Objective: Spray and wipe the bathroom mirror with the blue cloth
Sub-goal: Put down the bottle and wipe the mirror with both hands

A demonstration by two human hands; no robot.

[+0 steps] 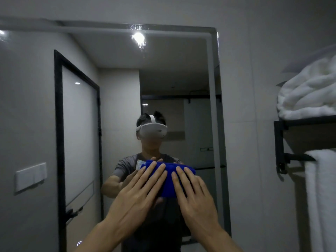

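Note:
The large bathroom mirror fills the wall ahead and reflects a person with a white headset. A folded blue cloth lies flat against the glass at chest height. My left hand presses on the cloth's left part with straight, spread fingers. My right hand presses on its right part the same way. A small white label shows at the cloth's upper left corner. Wet streaks glint near the mirror's top by the reflected ceiling light. No spray bottle is in sight.
On the right wall a black rack carries folded white towels, and another white towel hangs from its bar. A white switch plate and a black-framed glass door appear in the reflection on the left.

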